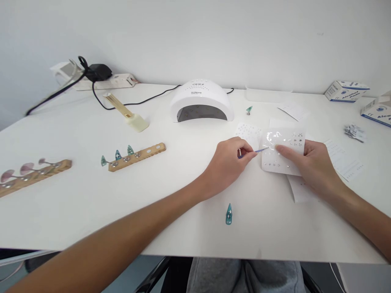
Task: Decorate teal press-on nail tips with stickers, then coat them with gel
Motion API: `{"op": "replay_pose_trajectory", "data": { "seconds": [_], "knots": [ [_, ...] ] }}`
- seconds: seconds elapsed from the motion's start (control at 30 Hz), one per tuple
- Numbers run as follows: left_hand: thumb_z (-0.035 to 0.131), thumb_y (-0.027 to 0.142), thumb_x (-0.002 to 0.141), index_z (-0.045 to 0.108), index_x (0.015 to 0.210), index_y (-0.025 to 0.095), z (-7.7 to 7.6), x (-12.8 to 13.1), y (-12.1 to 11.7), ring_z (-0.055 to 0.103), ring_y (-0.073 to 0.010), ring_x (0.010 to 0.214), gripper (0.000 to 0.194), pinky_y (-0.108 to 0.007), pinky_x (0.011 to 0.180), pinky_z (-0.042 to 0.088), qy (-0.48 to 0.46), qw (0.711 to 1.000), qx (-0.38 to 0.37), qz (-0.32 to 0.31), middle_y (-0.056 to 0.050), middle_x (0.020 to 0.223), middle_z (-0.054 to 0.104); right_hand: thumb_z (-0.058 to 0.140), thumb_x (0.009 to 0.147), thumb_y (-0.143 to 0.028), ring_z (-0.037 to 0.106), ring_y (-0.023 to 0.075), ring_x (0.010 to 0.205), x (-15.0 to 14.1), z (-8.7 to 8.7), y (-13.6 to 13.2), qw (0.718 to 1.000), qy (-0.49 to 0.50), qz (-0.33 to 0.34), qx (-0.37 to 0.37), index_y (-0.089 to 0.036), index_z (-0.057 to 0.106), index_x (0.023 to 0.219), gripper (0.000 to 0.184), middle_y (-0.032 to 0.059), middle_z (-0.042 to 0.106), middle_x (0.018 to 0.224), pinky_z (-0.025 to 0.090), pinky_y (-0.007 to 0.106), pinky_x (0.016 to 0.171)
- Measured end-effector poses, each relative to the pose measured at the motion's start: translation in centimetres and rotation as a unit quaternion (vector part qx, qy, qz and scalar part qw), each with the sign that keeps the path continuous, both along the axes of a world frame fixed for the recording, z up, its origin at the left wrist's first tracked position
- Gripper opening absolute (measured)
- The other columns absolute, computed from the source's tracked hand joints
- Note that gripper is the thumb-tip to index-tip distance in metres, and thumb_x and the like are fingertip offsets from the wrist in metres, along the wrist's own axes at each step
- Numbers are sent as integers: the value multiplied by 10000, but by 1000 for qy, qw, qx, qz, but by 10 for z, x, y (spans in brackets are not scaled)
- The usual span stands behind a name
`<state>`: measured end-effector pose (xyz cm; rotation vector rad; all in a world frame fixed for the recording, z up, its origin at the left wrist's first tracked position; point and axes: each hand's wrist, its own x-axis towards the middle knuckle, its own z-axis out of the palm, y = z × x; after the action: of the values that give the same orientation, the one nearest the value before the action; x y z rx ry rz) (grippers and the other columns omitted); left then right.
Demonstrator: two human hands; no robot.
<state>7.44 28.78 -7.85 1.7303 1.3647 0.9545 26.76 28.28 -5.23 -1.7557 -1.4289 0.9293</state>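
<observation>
My left hand is closed in a pinch on slim blue-purple tweezers. Their tip meets the face of a white sticker sheet covered with small silver stars and other shapes. My right hand grips this sheet by its right side, thumb on the front and fingers behind, holding it tilted above the table. A teal pointed press-on nail with a silver star lies on the table below my hands. Another green nail on a small stand is set beyond the sheet.
A white nail lamp stands at the back. Wooden nail holders with several nails lie left, near a pale-yellow bottle with a gold cap. Sticker sheets, foil packets and alcohol-pad boxes are on the right.
</observation>
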Motion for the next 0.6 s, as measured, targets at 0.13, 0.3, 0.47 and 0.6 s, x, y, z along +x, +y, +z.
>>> {"op": "replay_pose_trajectory", "data": {
  "seconds": [0.13, 0.3, 0.47, 0.6],
  "knots": [
    [650, 244, 838, 657, 719, 184, 0, 1, -1, 535, -100, 660, 134, -245, 583, 426, -4, 1000, -6, 1, 11, 754, 642, 736, 745, -390, 375, 108, 444, 1, -1, 0, 1000, 1, -1, 11, -203, 487, 517, 387, -38, 420, 505, 248, 249, 388],
    [644, 243, 843, 655, 719, 187, 1, 0, -1, 540, -104, 666, 136, -252, 593, 433, -4, 1000, -5, -2, 10, 759, 641, 733, 741, -366, 342, 96, 440, 0, -1, 0, 999, -20, -9, 24, -203, 417, 489, 435, -44, 381, 497, 228, 245, 387],
    [643, 239, 839, 650, 713, 185, 1, 1, -1, 540, -105, 671, 137, -254, 597, 435, -1, 1000, -2, -2, 8, 759, 640, 729, 738, -377, 396, 114, 474, -1, 0, 0, 999, -29, -1, 44, -198, 471, 505, 392, -28, 460, 528, 264, 248, 399],
    [640, 252, 840, 650, 719, 188, 2, 1, -2, 537, -108, 667, 137, -257, 595, 442, -10, 1000, -3, -2, 6, 755, 635, 722, 750, -378, 459, 134, 511, 0, -1, 0, 998, -40, 2, 53, -191, 569, 548, 315, -10, 540, 575, 308, 252, 417]
  ]
}}
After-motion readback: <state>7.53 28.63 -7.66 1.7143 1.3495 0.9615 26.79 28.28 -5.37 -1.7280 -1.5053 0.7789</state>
